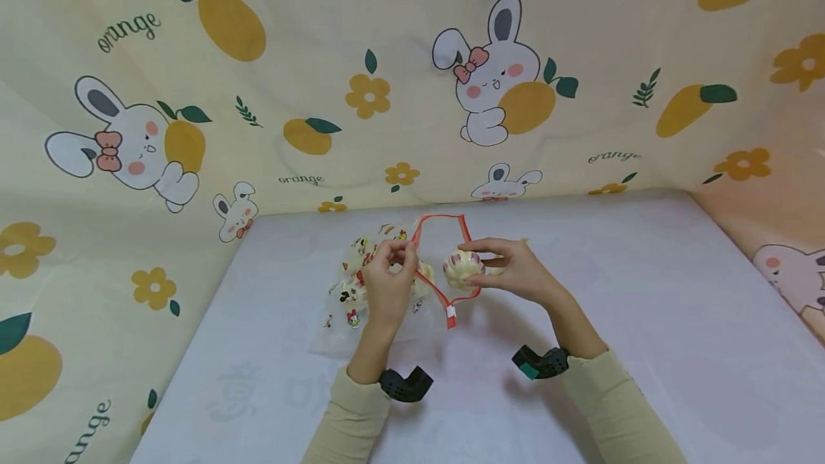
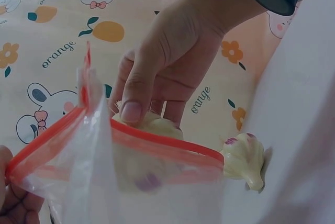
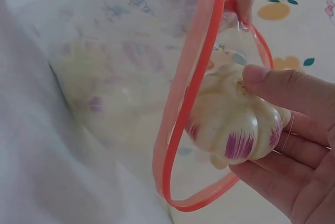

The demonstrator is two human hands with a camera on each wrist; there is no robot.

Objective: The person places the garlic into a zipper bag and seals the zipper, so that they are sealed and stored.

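Observation:
My left hand [image 1: 389, 278] pinches the rim of a clear zip bag [image 1: 341, 339] printed with small cartoon figures. Its red-orange zip edge [image 2: 172, 143] spreads into a wide loop. In my right hand [image 1: 515, 271] is a cream garlic bulb [image 1: 462, 268] with purple streaks, gripped between thumb and fingers. The right wrist view has this bulb at the bag's mouth, partly behind the red edge. Pale bulbs [image 3: 104, 98] show hazily through the bag's plastic. Another garlic bulb [image 2: 243, 158] lies on the table beyond the bag, mostly hidden behind my right hand in the head view.
The bag rests on a white-covered table [image 1: 644, 306]. A cream cloth [image 1: 399, 41] with rabbits and oranges hangs behind and along the sides. Dark wrist cameras [image 1: 406, 385] sit on both forearms.

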